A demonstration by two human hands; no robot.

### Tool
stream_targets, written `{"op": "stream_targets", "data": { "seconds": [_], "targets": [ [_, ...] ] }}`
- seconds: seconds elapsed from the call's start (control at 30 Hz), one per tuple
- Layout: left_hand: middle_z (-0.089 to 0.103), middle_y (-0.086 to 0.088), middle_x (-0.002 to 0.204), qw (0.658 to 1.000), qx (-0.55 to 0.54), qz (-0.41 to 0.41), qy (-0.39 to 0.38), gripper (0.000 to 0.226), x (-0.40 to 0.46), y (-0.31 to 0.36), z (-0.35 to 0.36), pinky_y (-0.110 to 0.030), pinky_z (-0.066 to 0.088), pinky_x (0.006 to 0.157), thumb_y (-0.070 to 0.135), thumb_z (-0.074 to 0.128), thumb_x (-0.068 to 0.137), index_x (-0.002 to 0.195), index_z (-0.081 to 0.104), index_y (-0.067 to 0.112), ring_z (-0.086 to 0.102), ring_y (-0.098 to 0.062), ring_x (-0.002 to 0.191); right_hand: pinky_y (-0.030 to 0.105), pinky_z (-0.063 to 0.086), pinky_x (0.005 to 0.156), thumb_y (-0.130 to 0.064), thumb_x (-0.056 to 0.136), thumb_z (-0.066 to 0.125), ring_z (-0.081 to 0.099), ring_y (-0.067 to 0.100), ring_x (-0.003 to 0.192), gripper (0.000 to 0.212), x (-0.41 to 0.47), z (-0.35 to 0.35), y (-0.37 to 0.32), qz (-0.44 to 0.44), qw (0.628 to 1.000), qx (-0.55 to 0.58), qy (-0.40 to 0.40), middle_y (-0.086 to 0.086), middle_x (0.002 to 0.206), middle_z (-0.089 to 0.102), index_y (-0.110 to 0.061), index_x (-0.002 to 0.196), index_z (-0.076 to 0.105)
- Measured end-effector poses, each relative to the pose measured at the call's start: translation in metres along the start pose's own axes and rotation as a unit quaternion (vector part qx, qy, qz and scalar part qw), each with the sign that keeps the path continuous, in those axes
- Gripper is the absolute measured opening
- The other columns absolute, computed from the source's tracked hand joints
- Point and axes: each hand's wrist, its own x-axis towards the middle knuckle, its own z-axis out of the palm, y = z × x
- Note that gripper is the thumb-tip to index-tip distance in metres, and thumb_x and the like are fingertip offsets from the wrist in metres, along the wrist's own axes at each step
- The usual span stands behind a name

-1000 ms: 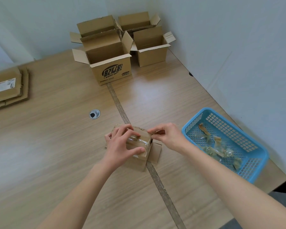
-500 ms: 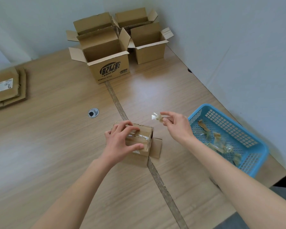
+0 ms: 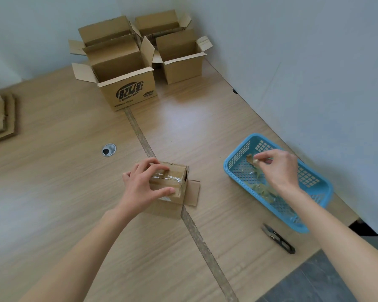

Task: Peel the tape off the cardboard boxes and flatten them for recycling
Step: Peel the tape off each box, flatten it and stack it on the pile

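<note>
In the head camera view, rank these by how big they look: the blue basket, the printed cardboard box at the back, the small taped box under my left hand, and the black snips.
1. blue basket, though nearer the camera
2. printed cardboard box
3. small taped box
4. black snips

- Left hand [image 3: 143,189]: bare, with no glove, ring or watch showing.
- Right hand [image 3: 280,168]: bare too, with nothing worn on its fingers or wrist.
- Both forearms run uncovered from wrist to the frame's lower edge (no sleeve or cuff comes into view).
- Nails are short and unpainted, as far as the view shows.
</note>
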Motion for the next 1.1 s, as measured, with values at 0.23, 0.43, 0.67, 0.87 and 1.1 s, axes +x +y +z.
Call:
{"op": "stream_targets", "data": {
  "seconds": [0.23, 0.43, 0.67, 0.87, 1.1],
  "targets": [
    [0.045, 0.023, 0.127, 1.0, 0.016, -0.002, -0.011, 0.07, 0.0, 0.004, -0.002, -0.037, 0.023, 0.088, 0.083, 0.062, 0.062, 0.122, 0.063, 0.047, 0.037, -0.001, 0.12, 0.037, 0.053, 0.095, 0.003, 0.084, 0.074, 0.067, 0.019, 0.101, 0.025, -0.01, 0.02, 0.004, -0.016, 0.994, -0.081, -0.07, -0.002, 0.114, 0.069, -0.019, 0.095, 0.081],
    [0.044, 0.023, 0.127, 1.0, 0.017, -0.007, -0.013, 0.071, -0.001, 0.005, -0.002, -0.037, 0.022, 0.088, 0.083, 0.062, 0.062, 0.123, 0.063, 0.046, 0.036, -0.001, 0.121, 0.029, 0.047, 0.074, -0.016, 0.091, 0.073, 0.062, 0.015, 0.094, 0.014, -0.015, 0.031, -0.009, -0.055, 0.993, -0.09, -0.055, -0.005, 0.104, 0.064, -0.024, 0.102, 0.077],
    [0.043, 0.022, 0.127, 0.999, 0.034, -0.002, -0.009, 0.074, -0.005, 0.008, 0.0, -0.039, 0.025, 0.091, 0.084, 0.059, 0.066, 0.127, 0.063, 0.043, 0.037, -0.005, 0.121, 0.031, 0.051, 0.089, -0.034, 0.092, 0.071, 0.058, 0.005, 0.095, 0.024, -0.065, 0.081, -0.059, -0.2, 0.949, 0.028, -0.243, -0.011, 0.11, 0.068, -0.027, 0.114, 0.074],
    [0.043, 0.02, 0.129, 0.999, 0.054, -0.001, -0.011, 0.075, -0.004, 0.007, 0.0, -0.036, 0.022, 0.088, 0.085, 0.056, 0.067, 0.129, 0.062, 0.043, 0.036, -0.007, 0.123, 0.027, 0.054, 0.094, -0.026, 0.087, 0.077, 0.061, 0.004, 0.103, 0.045, -0.079, 0.108, -0.068, -0.168, 0.957, 0.107, -0.209, -0.006, 0.12, 0.069, -0.018, 0.13, 0.065],
    [0.044, 0.019, 0.129, 0.999, 0.039, -0.007, -0.011, 0.076, -0.005, 0.007, 0.002, -0.043, 0.028, 0.096, 0.085, 0.057, 0.067, 0.129, 0.064, 0.041, 0.038, -0.011, 0.123, 0.034, 0.059, 0.08, -0.025, 0.093, 0.071, 0.073, 0.013, 0.089, 0.026, -0.086, 0.113, -0.071, -0.207, 0.966, 0.057, -0.143, 0.0, 0.105, 0.078, -0.015, 0.116, 0.077]
  ]
}}
